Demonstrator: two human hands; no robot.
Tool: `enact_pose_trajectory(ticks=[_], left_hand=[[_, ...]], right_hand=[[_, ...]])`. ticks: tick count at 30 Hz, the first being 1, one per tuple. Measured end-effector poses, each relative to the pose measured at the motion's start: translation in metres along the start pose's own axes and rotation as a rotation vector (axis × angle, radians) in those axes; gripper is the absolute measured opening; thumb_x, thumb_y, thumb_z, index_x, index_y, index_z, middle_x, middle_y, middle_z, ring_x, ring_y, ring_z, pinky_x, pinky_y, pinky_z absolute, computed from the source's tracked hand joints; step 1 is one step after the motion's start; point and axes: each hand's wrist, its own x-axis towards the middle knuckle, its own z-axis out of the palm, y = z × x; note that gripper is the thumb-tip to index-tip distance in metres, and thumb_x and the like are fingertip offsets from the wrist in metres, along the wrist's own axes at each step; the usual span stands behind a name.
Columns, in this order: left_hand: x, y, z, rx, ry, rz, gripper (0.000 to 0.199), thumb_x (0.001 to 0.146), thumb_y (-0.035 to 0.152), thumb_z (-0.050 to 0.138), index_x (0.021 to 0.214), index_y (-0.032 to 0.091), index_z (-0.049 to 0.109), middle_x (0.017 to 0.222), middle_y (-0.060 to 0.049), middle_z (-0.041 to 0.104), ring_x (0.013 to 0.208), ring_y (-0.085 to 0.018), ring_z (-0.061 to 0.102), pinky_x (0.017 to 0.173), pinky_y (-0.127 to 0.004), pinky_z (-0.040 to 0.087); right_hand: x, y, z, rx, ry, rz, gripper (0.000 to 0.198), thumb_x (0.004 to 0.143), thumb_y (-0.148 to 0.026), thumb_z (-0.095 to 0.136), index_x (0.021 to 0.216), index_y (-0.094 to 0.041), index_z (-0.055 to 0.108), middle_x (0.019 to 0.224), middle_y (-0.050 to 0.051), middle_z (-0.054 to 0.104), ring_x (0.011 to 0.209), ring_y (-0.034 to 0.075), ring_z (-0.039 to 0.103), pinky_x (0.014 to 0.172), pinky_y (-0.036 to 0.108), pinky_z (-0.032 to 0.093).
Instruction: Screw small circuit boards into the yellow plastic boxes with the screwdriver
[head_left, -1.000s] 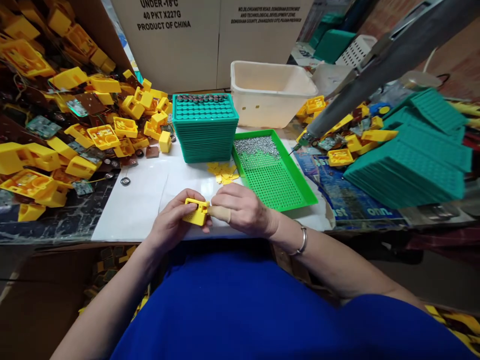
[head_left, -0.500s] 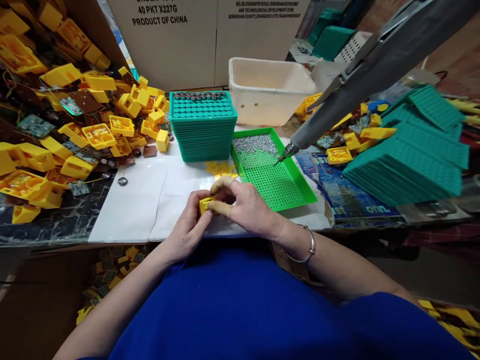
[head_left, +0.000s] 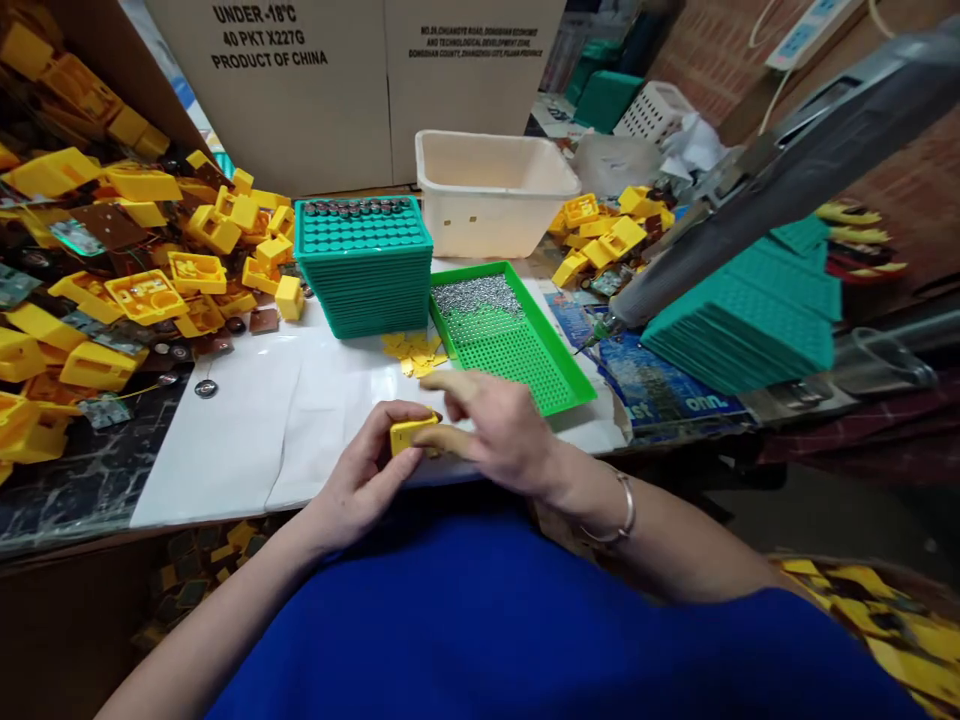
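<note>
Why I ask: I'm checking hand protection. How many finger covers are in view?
2: one tan cover on the right hand's index finger, another on its thumb, at the yellow casing. Hidden fingers may wear more.

Small, boxy yellow plastic casing (head_left: 403, 437) pinched in my left hand (head_left: 367, 475), one flat side facing me. Its right end sits partly hidden behind my right hand (head_left: 514, 435).

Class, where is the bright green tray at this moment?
In the head view, the bright green tray lies just right of the upright teal stack, beyond the right hand.
</note>
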Motion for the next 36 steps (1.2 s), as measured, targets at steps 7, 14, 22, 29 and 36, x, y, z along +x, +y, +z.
enact_pose_trajectory(ticks=[7,14,22,29,36], left_hand=[[0.034,0.001,0.019,-0.508,0.049,-0.35,0.021,0.084,0.031,0.069,0.097,0.019,0.058,0.097,-0.005,0.069,0.083,-0.019,0.07,0.069,-0.03,0.057],[0.046,-0.001,0.031,-0.545,0.138,-0.405,0.026,0.078,0.032,0.074,0.091,0.017,0.058,0.086,-0.005,0.071,0.071,-0.019,0.07,0.057,-0.028,0.057],[0.045,-0.004,0.03,-0.546,0.137,-0.412,0.025,0.08,0.032,0.073,0.093,0.017,0.059,0.087,-0.004,0.069,0.073,-0.019,0.069,0.057,-0.029,0.058],[0.047,-0.004,0.029,-0.569,0.116,-0.414,0.024,0.08,0.032,0.073,0.092,0.017,0.059,0.088,-0.005,0.069,0.074,-0.018,0.069,0.057,-0.029,0.057],[0.046,-0.005,0.03,-0.578,0.126,-0.417,0.022,0.082,0.031,0.071,0.094,0.018,0.058,0.088,-0.004,0.068,0.074,-0.018,0.069,0.059,-0.03,0.057]], right_hand=[[0.0,0.089,-0.1,0.141,0.817,0.163,0.028,0.088,-0.047,0.058,0.112,-0.032,0.056,0.117,0.007,0.06,0.122,0.026,0.057,0.105,0.049,0.041],[0.048,0.093,-0.077,0.749,0.453,0.275,0.044,0.059,-0.054,0.082,0.076,-0.026,0.052,0.065,-0.004,0.054,0.053,0.011,0.053,0.054,0.029,0.046],[0.083,0.089,-0.001,0.597,0.413,0.298,0.046,0.079,-0.071,0.056,0.085,-0.025,0.052,0.067,-0.004,0.05,0.057,0.01,0.053,0.061,0.028,0.053],[0.087,0.097,0.013,0.508,0.437,0.352,0.047,0.085,-0.071,0.048,0.091,-0.025,0.053,0.065,-0.003,0.05,0.058,0.012,0.055,0.058,0.029,0.054],[0.086,0.095,0.013,0.598,0.443,0.308,0.051,0.078,-0.077,0.052,0.082,-0.026,0.048,0.059,-0.006,0.048,0.053,0.01,0.049,0.056,0.031,0.048]])
